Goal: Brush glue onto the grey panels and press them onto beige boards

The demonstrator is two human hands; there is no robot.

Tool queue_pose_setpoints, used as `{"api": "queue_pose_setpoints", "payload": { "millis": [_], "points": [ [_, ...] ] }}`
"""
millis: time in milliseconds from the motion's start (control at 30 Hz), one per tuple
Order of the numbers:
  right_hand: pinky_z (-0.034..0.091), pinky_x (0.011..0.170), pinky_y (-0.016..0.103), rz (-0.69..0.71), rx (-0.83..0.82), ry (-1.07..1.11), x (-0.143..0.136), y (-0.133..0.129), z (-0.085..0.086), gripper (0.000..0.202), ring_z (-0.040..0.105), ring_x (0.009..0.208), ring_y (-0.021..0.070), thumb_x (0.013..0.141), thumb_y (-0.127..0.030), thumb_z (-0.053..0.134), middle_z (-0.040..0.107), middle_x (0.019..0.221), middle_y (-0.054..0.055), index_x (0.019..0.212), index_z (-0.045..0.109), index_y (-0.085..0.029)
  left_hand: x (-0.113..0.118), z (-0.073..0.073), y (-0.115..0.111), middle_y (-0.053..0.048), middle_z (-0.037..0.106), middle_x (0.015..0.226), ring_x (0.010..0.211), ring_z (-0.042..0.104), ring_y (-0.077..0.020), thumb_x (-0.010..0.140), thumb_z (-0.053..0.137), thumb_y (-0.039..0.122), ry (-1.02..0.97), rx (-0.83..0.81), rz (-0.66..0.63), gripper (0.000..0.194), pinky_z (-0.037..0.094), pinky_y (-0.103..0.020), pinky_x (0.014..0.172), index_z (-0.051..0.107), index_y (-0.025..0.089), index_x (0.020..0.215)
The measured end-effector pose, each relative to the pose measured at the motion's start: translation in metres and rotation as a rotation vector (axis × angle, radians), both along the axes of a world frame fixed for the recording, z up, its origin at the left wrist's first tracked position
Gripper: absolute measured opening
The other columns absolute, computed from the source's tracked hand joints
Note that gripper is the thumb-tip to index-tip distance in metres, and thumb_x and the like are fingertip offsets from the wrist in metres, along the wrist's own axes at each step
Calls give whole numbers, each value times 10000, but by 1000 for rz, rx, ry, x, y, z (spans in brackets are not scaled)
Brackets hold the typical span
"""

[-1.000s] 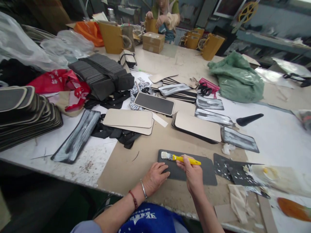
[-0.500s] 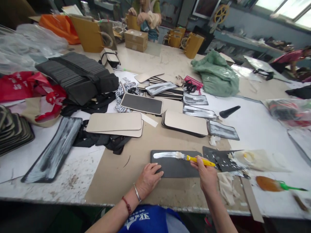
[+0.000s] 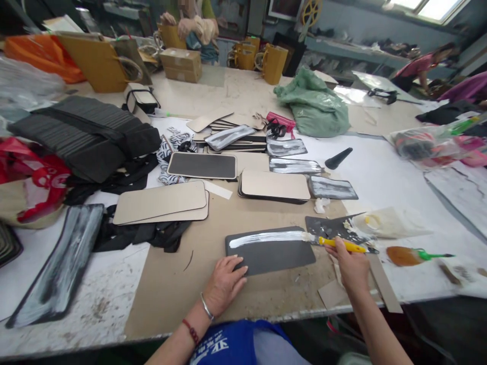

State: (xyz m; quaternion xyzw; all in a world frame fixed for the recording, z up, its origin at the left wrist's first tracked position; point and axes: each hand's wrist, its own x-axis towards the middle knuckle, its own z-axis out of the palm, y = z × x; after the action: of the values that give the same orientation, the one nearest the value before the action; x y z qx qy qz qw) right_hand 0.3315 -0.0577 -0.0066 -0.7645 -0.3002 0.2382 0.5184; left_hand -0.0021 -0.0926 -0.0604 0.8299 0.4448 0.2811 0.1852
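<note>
A dark grey rectangular panel (image 3: 277, 256) lies flat on brown board in front of me, with a band of wet white paste along its far edge. My left hand (image 3: 225, 284) rests on the panel's near left corner, fingers stretched out. In my right hand (image 3: 349, 263) is a paintbrush (image 3: 342, 245) with a yellow handle, its bristles touching the panel near the far right corner. Beyond lie a stack of beige boards (image 3: 276, 186) and, to its left, two overlapping beige boards (image 3: 162, 204). White-smeared dark pieces (image 3: 333, 187) lie right of the stack.
A paste-spotted dark sheet (image 3: 331, 228) and an orange bottle with a green nozzle (image 3: 405, 256) lie at right. Bundled black pieces (image 3: 85, 134) are at left, a green plastic bag (image 3: 314, 104) behind. A co-worker's hands (image 3: 186, 28) handle a tan bag across the table.
The paintbrush has swept right along the panel, lengthening the white streak toward the right end. My left hand stays on the panel's corner. The whole view has shifted with the camera.
</note>
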Motion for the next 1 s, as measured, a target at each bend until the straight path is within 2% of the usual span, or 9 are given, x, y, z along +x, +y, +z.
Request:
{"api": "queue_pose_setpoints", "payload": {
  "millis": [100, 167, 300, 433, 533, 633, 733, 867, 1000],
  "points": [
    [573, 632, 293, 44, 1, 79, -27, -14, 16, 446, 658, 639, 207, 630, -495, 692, 672, 676, 65, 846, 619, -111, -3, 9, 8, -90, 637, 1057, 997, 558, -206, 858, 442, 247, -151, -197, 36, 259, 449, -408, 890, 591, 193, 1062],
    [576, 639, 310, 151, -29, 139, -54, -26, 24, 455, 660, 651, 215, 635, -495, 696, 679, 718, 79, 866, 621, -111, -5, 16, 17, -92, 642, 1053, 985, 574, -188, 887, 370, 288, -272, -376, 103, 302, 449, -375, 892, 567, 178, 1086],
    [582, 621, 339, 349, -106, 222, -112, -46, 27, 443, 659, 639, 228, 649, -516, 679, 678, 756, 97, 831, 633, -114, -11, 21, 35, -95, 658, 930, 887, 612, -181, 899, 282, 375, -446, -675, 195, 385, 477, -344, 822, 542, 141, 1062],
    [582, 598, 342, 395, -107, 280, -157, -52, 19, 440, 654, 620, 223, 651, -546, 658, 667, 737, 86, 785, 633, -127, -14, 20, 42, -93, 650, 873, 827, 617, -177, 890, 261, 391, -492, -728, 187, 390, 481, -338, 793, 531, 132, 999],
    [580, 587, 347, 408, -105, 295, -174, -51, 11, 451, 649, 607, 219, 644, -564, 650, 662, 764, 91, 765, 634, -130, -14, 21, 42, -90, 648, 854, 806, 616, -175, 891, 249, 386, -471, -717, 179, 381, 485, -334, 774, 525, 137, 975],
    [578, 586, 353, 396, -108, 278, -176, -51, 4, 457, 649, 609, 224, 637, -573, 649, 659, 758, 89, 759, 631, -133, -14, 21, 40, -76, 648, 845, 809, 615, -172, 898, 240, 368, -395, -648, 150, 368, 487, -331, 771, 530, 154, 969],
    [577, 605, 354, 353, -118, 233, -163, -53, -1, 449, 653, 635, 230, 659, -571, 630, 662, 732, 77, 783, 622, -140, -15, 16, 38, -70, 656, 881, 838, 611, -168, 891, 288, 297, -280, -501, 81, 310, 483, -332, 804, 549, 164, 991],
    [574, 633, 346, 265, -137, 181, -127, -56, -4, 454, 656, 642, 226, 672, -564, 623, 668, 724, 74, 822, 613, -135, -15, 9, 34, -83, 657, 951, 907, 593, -169, 818, 345, 117, -173, -236, -64, 302, 481, -334, 847, 589, 155, 993],
    [569, 640, 351, 158, -126, 119, -84, -56, -8, 469, 659, 658, 238, 672, -561, 625, 675, 701, 82, 854, 614, -129, -14, 13, 31, -88, 649, 958, 897, 588, -175, 783, 421, 108, -84, -125, -109, 284, 500, -339, 827, 603, 156, 995]
  ]
}}
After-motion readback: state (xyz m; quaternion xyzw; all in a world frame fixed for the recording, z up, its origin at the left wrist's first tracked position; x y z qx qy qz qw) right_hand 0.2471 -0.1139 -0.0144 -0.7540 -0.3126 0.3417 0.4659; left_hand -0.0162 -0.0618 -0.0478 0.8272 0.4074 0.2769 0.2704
